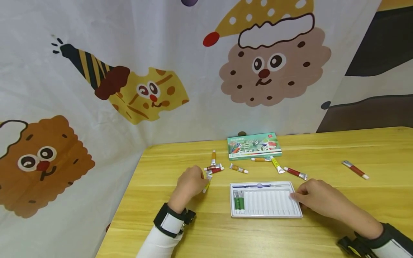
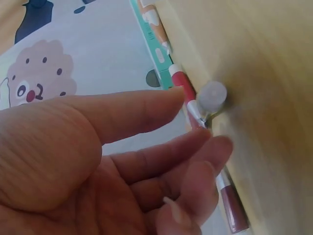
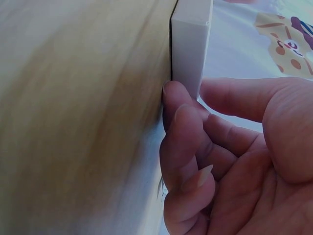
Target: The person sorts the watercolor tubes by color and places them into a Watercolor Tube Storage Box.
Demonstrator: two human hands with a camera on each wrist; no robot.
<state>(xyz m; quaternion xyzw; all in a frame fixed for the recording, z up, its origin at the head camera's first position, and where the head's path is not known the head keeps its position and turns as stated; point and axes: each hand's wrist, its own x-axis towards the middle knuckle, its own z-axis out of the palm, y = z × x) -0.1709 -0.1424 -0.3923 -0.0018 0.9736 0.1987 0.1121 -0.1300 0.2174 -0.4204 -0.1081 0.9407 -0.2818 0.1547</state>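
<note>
My left hand [image 1: 191,182] is over the table's left part, beside a yellow-green paint tube [image 1: 207,186]. In the left wrist view its thumb and forefinger stand apart, with the tube's pale round cap [image 2: 213,96] just beyond their tips. My right hand [image 1: 322,197] grips the right edge of a white plastic tray [image 1: 266,215], thumb on the rim and fingertips low against its side. In the tray's left slots lie two green paint tubes [image 1: 239,202]. A thin blue paintbrush [image 1: 253,186] lies along its upper groove.
Red tubes [image 1: 215,171] and an orange tube [image 1: 213,157] lie past my left hand. An ochre tube [image 1: 239,168], a yellow tube [image 1: 276,164] and a dark red tube [image 1: 295,173] lie behind the tray. A green paint box [image 1: 254,146] is at the back; a brownish-red tube [image 1: 355,170] lies far right.
</note>
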